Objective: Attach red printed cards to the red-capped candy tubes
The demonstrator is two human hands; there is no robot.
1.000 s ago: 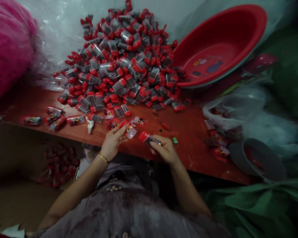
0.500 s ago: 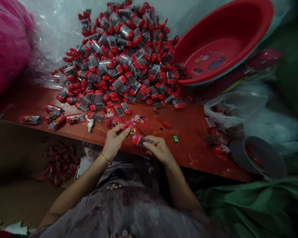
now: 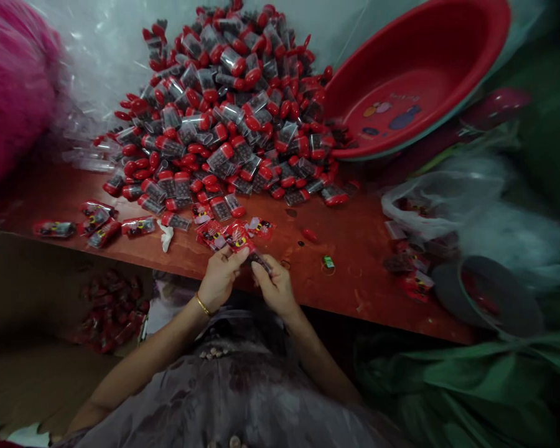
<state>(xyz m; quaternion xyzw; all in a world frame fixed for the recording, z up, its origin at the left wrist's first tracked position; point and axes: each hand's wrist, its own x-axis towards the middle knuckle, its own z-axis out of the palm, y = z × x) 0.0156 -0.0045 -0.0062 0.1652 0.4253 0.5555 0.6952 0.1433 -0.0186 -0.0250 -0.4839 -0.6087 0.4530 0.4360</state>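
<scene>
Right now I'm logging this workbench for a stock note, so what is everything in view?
small containers: a big heap, too many to count, clear with red caps, back of the table.
wrapped packs: several, red and clear, left front of the table.
table: one, reddish brown.
basin: one, red, tilted at back right.
clear bag: one, right of the table.
cardboard box: one, brown, below the table's left edge, red packs inside.
pink fluffy thing: one, far left.
bracelet: one, gold, left wrist.
left hand: holds a red wrapper.
right hand: holds a small container.
</scene>
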